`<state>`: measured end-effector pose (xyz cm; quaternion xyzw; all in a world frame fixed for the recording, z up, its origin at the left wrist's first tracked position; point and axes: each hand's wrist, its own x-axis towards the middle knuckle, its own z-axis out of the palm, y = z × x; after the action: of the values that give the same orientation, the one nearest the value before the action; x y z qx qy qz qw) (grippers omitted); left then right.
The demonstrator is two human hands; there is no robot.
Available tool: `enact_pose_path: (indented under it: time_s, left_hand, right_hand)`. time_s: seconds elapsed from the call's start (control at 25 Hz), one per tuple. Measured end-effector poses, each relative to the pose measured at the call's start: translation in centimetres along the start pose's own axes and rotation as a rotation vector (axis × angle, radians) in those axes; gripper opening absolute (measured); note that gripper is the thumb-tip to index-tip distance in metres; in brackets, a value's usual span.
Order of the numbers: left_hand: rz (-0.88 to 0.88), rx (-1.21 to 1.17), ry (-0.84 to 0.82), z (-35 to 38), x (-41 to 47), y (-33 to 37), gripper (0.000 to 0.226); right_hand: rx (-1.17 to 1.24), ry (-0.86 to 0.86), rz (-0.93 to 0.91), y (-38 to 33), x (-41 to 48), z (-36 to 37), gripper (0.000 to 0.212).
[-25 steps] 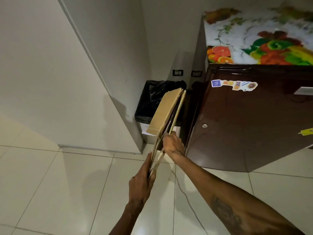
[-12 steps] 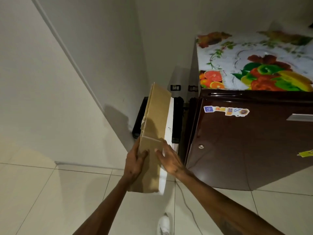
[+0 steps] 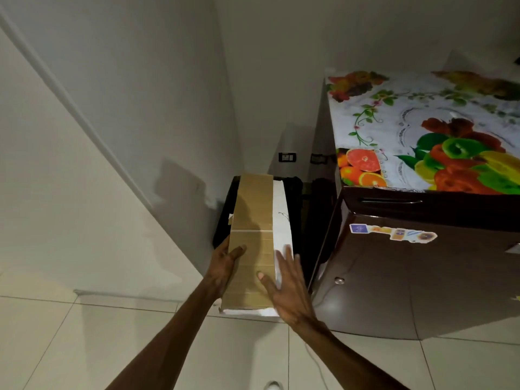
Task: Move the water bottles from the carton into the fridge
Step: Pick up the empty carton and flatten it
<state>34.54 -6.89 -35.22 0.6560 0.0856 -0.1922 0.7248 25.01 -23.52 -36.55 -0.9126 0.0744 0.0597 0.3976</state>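
Over bin (image 3: pixel 295 204), carton (image 3: pixel 253 220) now lower; L hand (image 3: pixel 225 260) grips it (R hand (image 3: pixel 289 294) fingers (image 3: pixel 281 260) splayed).

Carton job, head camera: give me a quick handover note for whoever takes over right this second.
Left hand grips the flattened carton by its left edge, thumb on the front.
Right hand: open, fingers straight at the carton's right side; contact unclear.
Carton: flat, held upright in front of the black-lined bin beside the fridge.
Fridge: door shut. No bottles in view.
Done: carton looks emptied and flattened; bottles in the fridge cannot be confirmed.
Left: probably drop the carton at the bin, then check inside the fridge.
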Motion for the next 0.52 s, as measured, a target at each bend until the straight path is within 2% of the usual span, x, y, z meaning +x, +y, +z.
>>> enact_pose_path:
  time_s: [0.12, 0.24, 0.52]
  left_hand:
    - [-0.092, 0.016, 0.047, -0.3, 2.4, 0.3, 0.034]
    - [-0.161, 0.046, 0.047, -0.7, 4.7, -0.1, 0.041]
    - [-0.283, 0.104, 0.043, -1.5, 10.3, -1.0, 0.051]
  right_hand:
    - [0.282, 0.040, 0.229, -0.2, 2.1, -0.7, 0.089]
    - [0.531, 0.088, 0.259, -0.4, 3.8, -0.2, 0.086]
    - [0.653, 0.261, 0.362, 0.3, 8.4, 1.8, 0.061]
